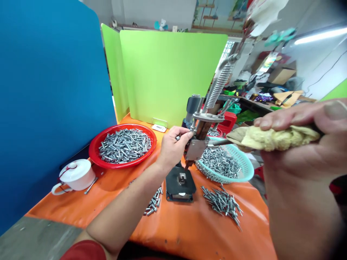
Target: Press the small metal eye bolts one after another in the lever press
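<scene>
My right hand (295, 133) is wrapped around the cloth-covered handle (273, 138) of the press lever, at the right. My left hand (175, 144) is closed, its thumb and fingertips at the side of the hand press (199, 135). The end of a small metal sleeve (178, 137) shows between those fingers; what the fingertips pinch against the press is hidden. Below the press head, a small metal fixture (181, 177) sits on the black base (173, 187). Loose metal sleeves (154, 203) lie left of the base, partly behind my left forearm. Thin metal pins (222, 204) lie to its right.
A red basin (93, 150) full of metal sleeves stands at the left. Behind the pins is a light-blue basket (248, 168) of metal parts. A white lidded mug (78, 175) stands near the blue partition (51, 101). Green panels (170, 76) close off the back of the orange-covered table (187, 227).
</scene>
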The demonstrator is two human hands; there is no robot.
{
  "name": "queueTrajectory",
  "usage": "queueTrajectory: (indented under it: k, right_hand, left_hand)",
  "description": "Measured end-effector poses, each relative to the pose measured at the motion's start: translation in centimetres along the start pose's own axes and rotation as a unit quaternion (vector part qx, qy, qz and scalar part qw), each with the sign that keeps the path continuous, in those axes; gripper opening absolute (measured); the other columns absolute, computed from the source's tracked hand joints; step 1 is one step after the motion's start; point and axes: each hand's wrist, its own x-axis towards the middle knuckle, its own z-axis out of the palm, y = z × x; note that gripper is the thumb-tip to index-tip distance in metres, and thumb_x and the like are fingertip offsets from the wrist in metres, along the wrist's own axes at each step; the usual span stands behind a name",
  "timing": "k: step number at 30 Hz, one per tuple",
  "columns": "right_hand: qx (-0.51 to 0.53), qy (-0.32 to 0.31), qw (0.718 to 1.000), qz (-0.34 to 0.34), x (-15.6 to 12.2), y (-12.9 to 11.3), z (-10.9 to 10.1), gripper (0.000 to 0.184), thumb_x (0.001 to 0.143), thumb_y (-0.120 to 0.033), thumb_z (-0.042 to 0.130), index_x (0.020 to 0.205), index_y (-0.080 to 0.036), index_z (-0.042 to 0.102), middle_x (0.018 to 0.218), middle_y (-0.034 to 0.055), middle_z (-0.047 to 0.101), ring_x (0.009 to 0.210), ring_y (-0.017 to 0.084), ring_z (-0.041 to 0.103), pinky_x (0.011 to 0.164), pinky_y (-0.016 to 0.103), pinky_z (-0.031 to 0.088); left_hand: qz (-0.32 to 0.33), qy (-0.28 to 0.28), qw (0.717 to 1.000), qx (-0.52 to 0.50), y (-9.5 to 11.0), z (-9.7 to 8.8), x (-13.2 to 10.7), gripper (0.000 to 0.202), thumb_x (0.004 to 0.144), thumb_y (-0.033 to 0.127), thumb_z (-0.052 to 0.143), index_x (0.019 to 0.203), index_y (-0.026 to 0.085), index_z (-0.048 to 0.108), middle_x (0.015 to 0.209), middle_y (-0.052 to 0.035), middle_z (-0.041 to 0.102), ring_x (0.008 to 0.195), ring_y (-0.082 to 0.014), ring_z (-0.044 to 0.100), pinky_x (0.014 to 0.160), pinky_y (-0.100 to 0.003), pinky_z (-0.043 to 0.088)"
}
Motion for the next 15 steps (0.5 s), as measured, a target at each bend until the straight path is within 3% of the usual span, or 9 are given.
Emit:
queueTrajectory:
  k: [3, 9, 12, 15]
  right_hand:
    - [0.002, -0.022, 0.999, 0.047, 1.6, 1.0, 0.3, 0.017, 0.075, -0.018, 0.044, 0.059, -0.017, 0.051, 0.051, -0.0013, 0.046, 0.043, 0.010, 0.049, 0.042, 0.029, 0.040]
    - [-0.003, -0.069, 0.970, 0.231, 5.7, 5.5, 2.4, 0.020, 0.086, -0.027, 0.043, 0.071, -0.014, 0.047, 0.052, -0.0039, 0.049, 0.042, 0.004, 0.047, 0.046, 0.022, 0.036]
    - [-0.022, -0.089, 0.963, 0.252, 6.9, 7.3, 3.6, 0.023, 0.091, -0.025, 0.038, 0.074, -0.012, 0.047, 0.053, -0.0052, 0.047, 0.044, 0.003, 0.044, 0.050, 0.021, 0.036]
    - [-0.049, -0.062, 0.967, 0.240, 6.1, 6.3, 3.4, 0.018, 0.091, -0.023, 0.043, 0.079, -0.012, 0.049, 0.067, -0.0020, 0.050, 0.056, 0.004, 0.048, 0.061, 0.023, 0.041]
  left_hand:
    - [0.005, 0.038, 0.999, -0.014, 0.2, -0.2, -0.2, 0.011, 0.079, 0.029, 0.062, 0.078, 0.019, 0.064, 0.075, 0.0000, 0.060, 0.072, -0.0107, 0.053, 0.067, -0.024, 0.043]
    - [-0.052, 0.061, 0.993, -0.089, 0.8, -1.5, -3.4, 0.020, 0.074, 0.027, 0.067, 0.092, 0.018, 0.065, 0.070, 0.0023, 0.059, 0.060, -0.0072, 0.050, 0.057, -0.021, 0.040]
    - [-0.099, 0.045, 0.987, -0.121, 0.4, -2.1, -5.6, 0.024, 0.072, 0.028, 0.069, 0.093, 0.018, 0.067, 0.073, 0.0008, 0.062, 0.062, -0.0068, 0.051, 0.059, -0.021, 0.041]
    - [-0.156, 0.040, 0.977, -0.139, -0.4, -2.5, -7.5, 0.022, 0.072, 0.033, 0.069, 0.087, 0.016, 0.068, 0.067, 0.0018, 0.061, 0.055, -0.0051, 0.047, 0.055, -0.019, 0.038]
